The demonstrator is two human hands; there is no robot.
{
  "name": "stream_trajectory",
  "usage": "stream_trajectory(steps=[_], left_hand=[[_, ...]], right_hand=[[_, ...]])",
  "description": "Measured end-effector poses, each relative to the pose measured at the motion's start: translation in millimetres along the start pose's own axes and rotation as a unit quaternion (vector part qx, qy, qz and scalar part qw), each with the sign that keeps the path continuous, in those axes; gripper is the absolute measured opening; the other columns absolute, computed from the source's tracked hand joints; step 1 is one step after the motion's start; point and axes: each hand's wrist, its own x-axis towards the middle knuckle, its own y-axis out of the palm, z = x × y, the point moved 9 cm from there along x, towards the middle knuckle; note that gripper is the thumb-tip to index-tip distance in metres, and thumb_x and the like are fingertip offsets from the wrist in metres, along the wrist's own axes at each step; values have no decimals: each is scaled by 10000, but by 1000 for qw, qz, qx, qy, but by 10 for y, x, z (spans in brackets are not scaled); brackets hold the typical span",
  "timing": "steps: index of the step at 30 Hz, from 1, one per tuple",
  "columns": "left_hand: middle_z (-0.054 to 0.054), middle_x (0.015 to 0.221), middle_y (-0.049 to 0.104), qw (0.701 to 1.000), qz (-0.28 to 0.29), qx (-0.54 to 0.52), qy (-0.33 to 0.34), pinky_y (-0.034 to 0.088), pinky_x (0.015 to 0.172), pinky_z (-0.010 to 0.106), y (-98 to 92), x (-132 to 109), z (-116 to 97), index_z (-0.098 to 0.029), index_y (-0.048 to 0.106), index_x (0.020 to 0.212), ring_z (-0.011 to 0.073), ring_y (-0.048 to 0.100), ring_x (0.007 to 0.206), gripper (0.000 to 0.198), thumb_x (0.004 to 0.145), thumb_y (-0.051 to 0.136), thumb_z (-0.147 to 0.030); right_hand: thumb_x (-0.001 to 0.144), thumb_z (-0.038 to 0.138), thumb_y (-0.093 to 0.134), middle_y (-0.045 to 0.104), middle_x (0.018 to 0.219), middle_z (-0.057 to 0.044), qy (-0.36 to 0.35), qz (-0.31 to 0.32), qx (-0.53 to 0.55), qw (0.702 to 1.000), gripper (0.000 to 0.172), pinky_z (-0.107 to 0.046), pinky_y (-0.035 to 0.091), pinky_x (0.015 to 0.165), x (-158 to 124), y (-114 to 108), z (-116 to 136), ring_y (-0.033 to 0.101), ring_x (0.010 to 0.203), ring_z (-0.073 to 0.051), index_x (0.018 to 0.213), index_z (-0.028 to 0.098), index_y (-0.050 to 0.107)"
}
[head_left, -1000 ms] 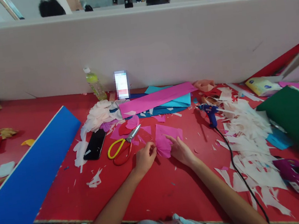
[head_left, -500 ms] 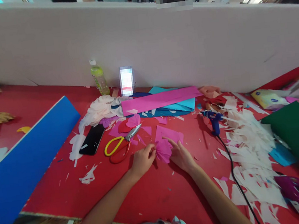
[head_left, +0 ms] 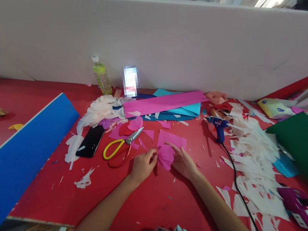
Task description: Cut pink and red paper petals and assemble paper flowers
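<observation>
A pleated, fan-shaped piece of pink crepe paper (head_left: 165,158) is held just above the red table. My left hand (head_left: 143,166) is closed, pinching its gathered left end between thumb and fingertips. At the opposite edge, my right hand (head_left: 184,162) has its index finger stretched out and its thumb apart, touching the fanned side; its lower fingers are partly hidden. Behind the fan lies a flat pink paper piece (head_left: 175,138). Scissors (head_left: 122,143) with yellow and red handles rest left of it, blades partly spread, near a rounded pink petal (head_left: 135,123).
A blue glue gun (head_left: 219,125) with a black cord stands right, beside heaped white paper scraps (head_left: 255,148). Left are a black phone (head_left: 91,141) and a blue board (head_left: 32,156). A green board (head_left: 306,149) stands right. A bottle (head_left: 101,77) and lit screen (head_left: 131,81) stand at the back wall.
The camera view has shifted slightly. Both hands keep nearly the same pose around the pink crepe paper, which looks turned a little.
</observation>
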Motion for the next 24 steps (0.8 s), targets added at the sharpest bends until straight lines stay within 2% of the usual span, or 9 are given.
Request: stream_trajectory(steps=[8,16,24], left_hand=[[10,792,713,999,-27,-21,14,437,642,203,-56,-4,-8,-234,632,897,141,664,717,142,814,523,-197],[2,765,712,998,-40,18,36,433,626,208,-66,-18,-25,-210,613,867,137,666,689,99,819,531,-183],[-10,795,713,997,-51,21,48,443,632,199,-81,-23,-43,-210,606,887,117,661,687,96,829,534,-185]], right_hand=[[804,632,447,671,829,-32,16,25,23,999,523,-389,424,843,7,40,-20,618,833,-225,1197,296,531],[788,618,494,609,688,4,-1,14,55,998,475,-383,440,715,31,24,-16,544,625,-199,1154,326,573],[782,633,486,603,682,2,7,17,46,999,479,-369,440,723,46,32,-9,555,631,-197,1129,315,573]])
